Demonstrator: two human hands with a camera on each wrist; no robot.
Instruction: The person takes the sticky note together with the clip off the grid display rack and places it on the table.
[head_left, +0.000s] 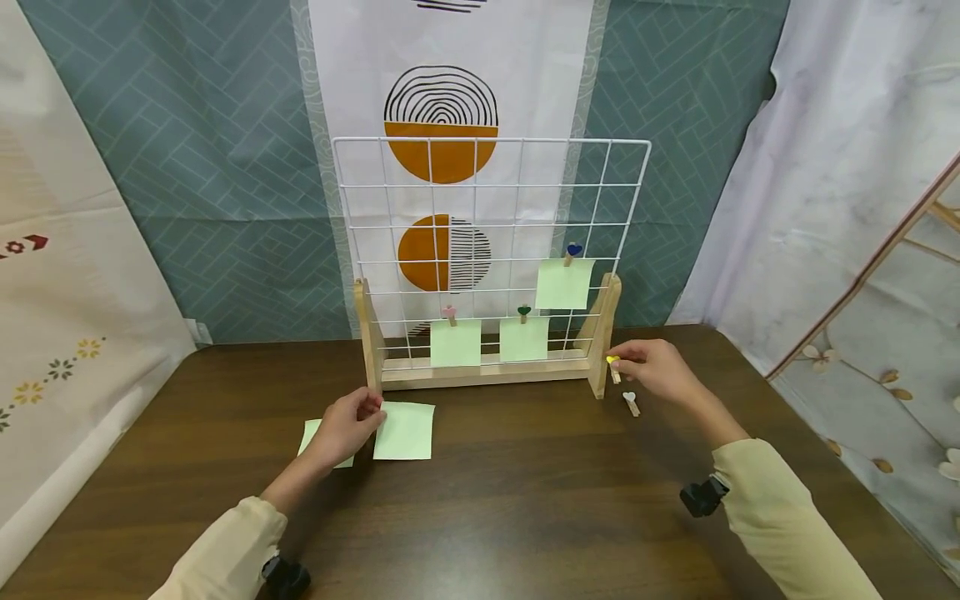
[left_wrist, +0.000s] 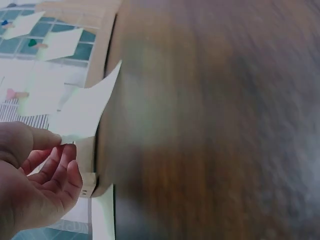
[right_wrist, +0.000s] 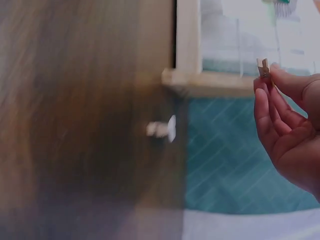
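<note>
My left hand (head_left: 348, 429) pinches a pale green sticky note (head_left: 405, 432) by its left edge, in front of the rack's left foot. Beneath that hand another green note (head_left: 310, 433) lies partly hidden on the table. My right hand (head_left: 658, 369) holds a small wooden clothespin (head_left: 616, 373) with a yellow heart between thumb and fingertips, beside the rack's right foot. In the right wrist view the clothespin (right_wrist: 263, 68) points its wooden legs away from the fingers. On the table just below lies a clothespin with a white heart (head_left: 632, 403).
A white wire grid (head_left: 495, 185) stands in a wooden base (head_left: 487, 374) at the table's back. Three green notes hang on it from clothespins with pink (head_left: 449, 313), green (head_left: 523, 312) and blue (head_left: 573, 252) hearts. The brown table (head_left: 510, 500) stretches in front.
</note>
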